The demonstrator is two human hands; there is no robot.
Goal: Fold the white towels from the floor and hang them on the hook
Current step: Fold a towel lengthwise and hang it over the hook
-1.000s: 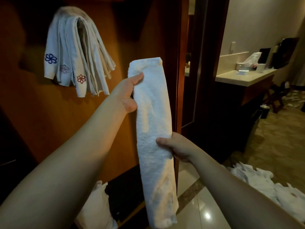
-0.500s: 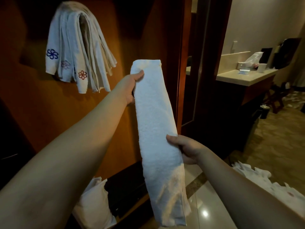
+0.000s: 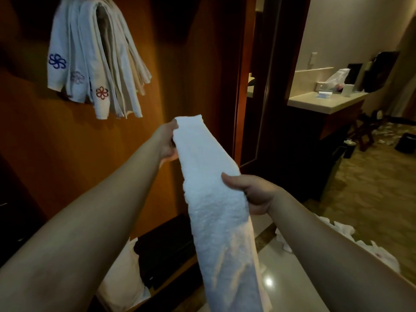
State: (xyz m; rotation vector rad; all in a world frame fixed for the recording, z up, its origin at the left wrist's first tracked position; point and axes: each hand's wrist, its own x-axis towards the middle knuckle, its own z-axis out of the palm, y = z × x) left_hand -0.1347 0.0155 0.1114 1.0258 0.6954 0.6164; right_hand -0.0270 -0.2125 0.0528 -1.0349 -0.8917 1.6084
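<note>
Head view centres on a white towel [image 3: 213, 194], folded into a long narrow strip that runs from the middle of the picture down toward 6 o'clock, its lower end hanging loose above the shiny floor [image 3: 276, 287]. At its upper end the left hand [image 3: 167, 143] has its grip pinching the towel's top corner, thumb on the near face. Lower down, at the strip's 3 o'clock edge, the right hand [image 3: 252, 192] has its grip curled round the towel, thumb lying across the front of the cloth.

At 11 o'clock a bunch of folded towels [image 3: 94, 61] hangs against the wooden wall [image 3: 184, 75], some with embroidered flowers in blue and red; the hook itself is hidden beneath them. At 4 o'clock more white towels [image 3: 371, 251] lie crumpled on the floor. At 7 o'clock a white pillow [image 3: 121, 282] leans near a low dark shelf. At 2 o'clock a pale surface [image 3: 324, 104] carries a tissue box and small items.
</note>
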